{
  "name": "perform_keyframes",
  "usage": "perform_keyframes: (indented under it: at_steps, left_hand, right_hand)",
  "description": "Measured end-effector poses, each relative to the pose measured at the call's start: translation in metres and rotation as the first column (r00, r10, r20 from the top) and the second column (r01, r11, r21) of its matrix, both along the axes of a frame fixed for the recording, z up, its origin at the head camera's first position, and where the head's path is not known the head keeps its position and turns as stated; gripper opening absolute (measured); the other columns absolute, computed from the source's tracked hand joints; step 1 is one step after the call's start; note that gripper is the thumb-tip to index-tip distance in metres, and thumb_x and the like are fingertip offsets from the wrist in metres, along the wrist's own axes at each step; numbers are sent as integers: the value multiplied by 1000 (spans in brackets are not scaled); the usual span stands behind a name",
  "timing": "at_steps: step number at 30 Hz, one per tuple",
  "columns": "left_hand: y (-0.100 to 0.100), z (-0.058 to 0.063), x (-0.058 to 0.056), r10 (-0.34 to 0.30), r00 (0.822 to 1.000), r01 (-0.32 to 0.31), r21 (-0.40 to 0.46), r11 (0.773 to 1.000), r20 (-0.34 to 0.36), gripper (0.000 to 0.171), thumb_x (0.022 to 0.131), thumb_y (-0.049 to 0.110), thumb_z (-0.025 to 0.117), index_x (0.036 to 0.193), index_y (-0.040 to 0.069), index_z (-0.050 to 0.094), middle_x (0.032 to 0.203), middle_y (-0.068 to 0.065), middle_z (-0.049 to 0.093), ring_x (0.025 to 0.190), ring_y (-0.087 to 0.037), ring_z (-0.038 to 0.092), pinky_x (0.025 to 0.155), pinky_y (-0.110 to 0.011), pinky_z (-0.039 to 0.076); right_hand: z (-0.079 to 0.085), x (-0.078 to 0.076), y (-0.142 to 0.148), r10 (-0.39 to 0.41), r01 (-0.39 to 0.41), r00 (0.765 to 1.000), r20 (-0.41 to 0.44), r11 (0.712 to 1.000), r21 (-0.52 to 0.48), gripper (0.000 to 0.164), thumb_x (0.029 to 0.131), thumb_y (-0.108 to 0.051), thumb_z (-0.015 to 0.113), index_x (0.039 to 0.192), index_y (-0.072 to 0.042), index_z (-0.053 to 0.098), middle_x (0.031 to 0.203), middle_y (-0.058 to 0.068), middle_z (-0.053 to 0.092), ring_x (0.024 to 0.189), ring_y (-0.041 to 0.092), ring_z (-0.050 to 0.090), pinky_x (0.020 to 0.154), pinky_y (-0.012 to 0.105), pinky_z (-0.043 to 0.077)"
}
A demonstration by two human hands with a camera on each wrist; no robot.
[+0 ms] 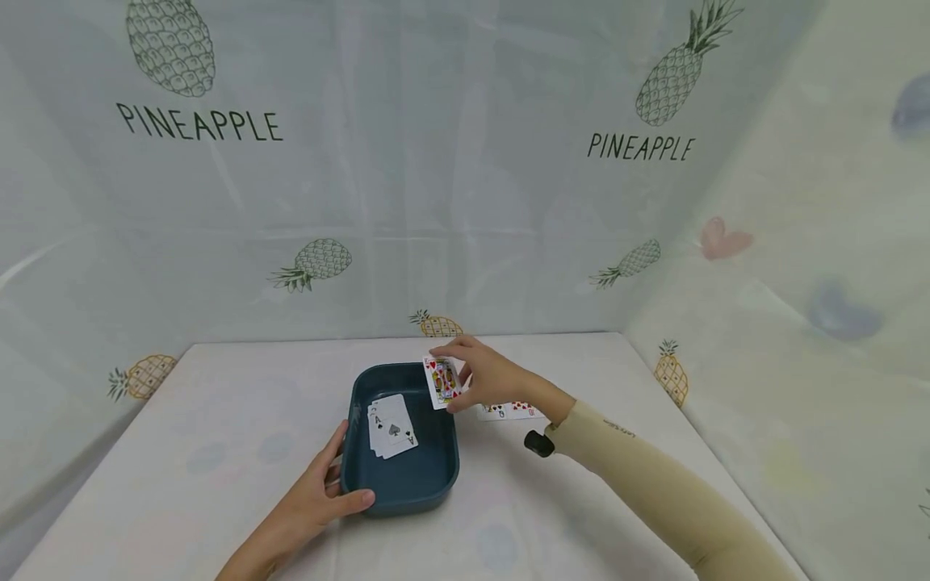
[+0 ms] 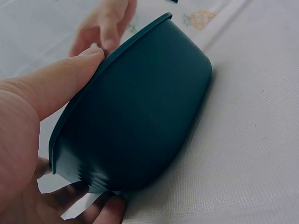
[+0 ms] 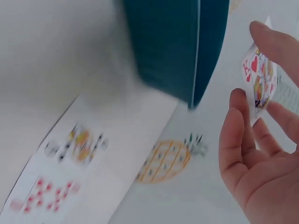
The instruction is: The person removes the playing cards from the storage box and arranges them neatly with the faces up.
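A dark teal plastic basin (image 1: 425, 484) stands on the table, with a few overlapping playing cards (image 1: 392, 426) inside, an ace of spades on top. My left hand (image 1: 320, 488) grips the basin's left side, thumb over the rim and fingers along the outer wall, as the left wrist view (image 2: 56, 88) shows close up. My right hand (image 1: 488, 375) pinches a king of hearts (image 1: 441, 382) by its edges above the basin's far right corner. In the right wrist view, the king (image 3: 259, 79) bows slightly between thumb and fingers.
To the basin's right, face-up cards lie in a row, among them a red ten (image 3: 44, 196) and a face card (image 3: 79, 144). White cloth (image 1: 254, 403) covers the table. A pineapple-print curtain (image 1: 450, 177) hangs behind it. A dark wrist device (image 1: 539, 443) sits at my right wrist.
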State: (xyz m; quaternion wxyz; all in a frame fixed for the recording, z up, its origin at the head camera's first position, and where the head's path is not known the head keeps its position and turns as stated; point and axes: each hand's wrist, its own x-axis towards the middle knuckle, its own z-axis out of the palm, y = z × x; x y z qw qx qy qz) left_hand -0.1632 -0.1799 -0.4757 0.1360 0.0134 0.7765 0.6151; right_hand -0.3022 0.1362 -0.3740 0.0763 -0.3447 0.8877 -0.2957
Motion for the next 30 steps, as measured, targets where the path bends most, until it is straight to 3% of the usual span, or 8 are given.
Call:
perform_keyframes:
  at_steps: [9, 21, 30]
  left_hand:
    - [-2, -1, 0, -14, 1000, 14, 22, 1000, -5, 120, 88, 26, 90, 173, 28, 5, 167, -28, 31, 133, -36, 62, 106, -48, 55]
    - [1, 2, 1, 4, 1000, -4, -33, 999, 8, 120, 87, 33, 90, 173, 28, 6, 168, -28, 28, 136, -40, 59, 108, -52, 54]
    - [0, 2, 0, -3, 1000, 3, -32, 999, 6, 120, 88, 32, 89, 173, 29, 4, 168, -27, 27, 135, -39, 59, 108, -53, 53]
  right_hand:
    - [4, -2, 59, -69, 70, 997, -21, 997, 23, 93, 79, -18, 97, 159, -17, 49, 155, 14, 42, 100, 20, 70, 82, 27, 61]
    - [-24, -11, 161, -168, 167, 985, 37, 986, 18, 92, 80, -18, 96, 160, -18, 48, 150, 19, 40, 102, 21, 70, 80, 33, 61]
    - [-35, -16, 201, -208, 207, 978, 21, 978, 34, 91, 82, -18, 95, 160, -19, 48, 147, 20, 42, 103, 24, 69, 83, 35, 60]
